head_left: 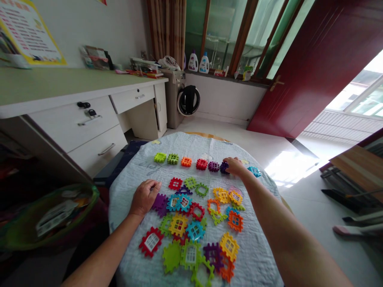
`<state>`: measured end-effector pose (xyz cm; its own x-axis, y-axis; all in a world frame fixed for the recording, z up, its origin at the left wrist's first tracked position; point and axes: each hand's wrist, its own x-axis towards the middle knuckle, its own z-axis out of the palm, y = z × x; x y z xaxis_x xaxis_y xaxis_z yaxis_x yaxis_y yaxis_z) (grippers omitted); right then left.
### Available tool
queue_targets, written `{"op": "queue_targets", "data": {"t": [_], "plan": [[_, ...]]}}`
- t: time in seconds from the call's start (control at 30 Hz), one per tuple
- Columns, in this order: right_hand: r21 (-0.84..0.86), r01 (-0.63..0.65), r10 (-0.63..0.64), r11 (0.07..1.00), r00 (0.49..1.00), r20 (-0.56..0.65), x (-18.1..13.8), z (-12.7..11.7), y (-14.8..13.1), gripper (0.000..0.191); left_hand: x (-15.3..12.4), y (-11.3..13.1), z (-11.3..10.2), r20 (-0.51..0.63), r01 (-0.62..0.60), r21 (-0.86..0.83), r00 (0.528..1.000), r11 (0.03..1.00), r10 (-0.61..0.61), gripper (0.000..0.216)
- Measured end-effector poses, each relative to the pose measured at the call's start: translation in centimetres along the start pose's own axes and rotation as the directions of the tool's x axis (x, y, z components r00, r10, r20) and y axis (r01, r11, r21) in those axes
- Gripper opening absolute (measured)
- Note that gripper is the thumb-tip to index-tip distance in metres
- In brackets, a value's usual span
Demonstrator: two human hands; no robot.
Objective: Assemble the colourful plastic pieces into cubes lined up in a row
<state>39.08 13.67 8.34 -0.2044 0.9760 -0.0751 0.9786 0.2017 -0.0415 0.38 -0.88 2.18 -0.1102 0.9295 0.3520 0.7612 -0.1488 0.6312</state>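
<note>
Seven small cubes logged in one line across the far side of the table (263, 255), from 11 to 1 o'clock: lime cube (160, 157), green cube (172, 159), orange cube (186, 161), red cube (201, 164), purple cube (213, 166), dark purple cube (224, 167), teal cube (254, 171). One colour each and fairly even spacing; reads as deliberate placing, apart from the loose pieces.

Right hand (235, 165) at 1 o'clock, arm at long stretch, fingers closed down on the dark purple cube. Cube on the cloth, just beside the purple cube, with the teal cube beyond the hand toward 2 o'clock. Probably a top grip, to hold the cube square in the line.

Left hand (145, 197) at 9 o'clock of the flat tiles (194, 223), palm down, fingers loosely bent, nothing held, fingertips against a purple tile (159, 202). Likely a brace for the far reach, and a check on cloth slip.

Flat tiles heaped from centre to 6 o'clock, overlapping, mixed colours; near side, so within easy reach.

Quilted cloth (137, 171) over the whole top, presumably against sliding.
</note>
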Motion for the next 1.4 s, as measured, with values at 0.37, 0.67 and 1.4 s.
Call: {"op": "queue_targets", "data": {"t": [0.37,0.67,1.4], "plan": [[0.369,0.405,-0.425,0.836,0.905,-0.03,-5.9,-0.4,-10.0,0.028,0.0,0.1,0.0,0.005,-0.009,0.02,1.0,1.0,0.009,0.032],[0.12,0.468,-0.48,0.875,0.872,0.098,-7.3,2.3,-17.5,0.029,-0.1,0.3,0.0,-0.007,-0.011,0.025,1.0,1.0,0.012,0.032],[0.358,0.151,-0.159,0.921,0.987,-0.008,-8.5,3.2,-12.8,0.042,-0.1,0.1,0.2,-0.026,-0.012,0.019,1.0,1.0,0.013,0.026]]}}
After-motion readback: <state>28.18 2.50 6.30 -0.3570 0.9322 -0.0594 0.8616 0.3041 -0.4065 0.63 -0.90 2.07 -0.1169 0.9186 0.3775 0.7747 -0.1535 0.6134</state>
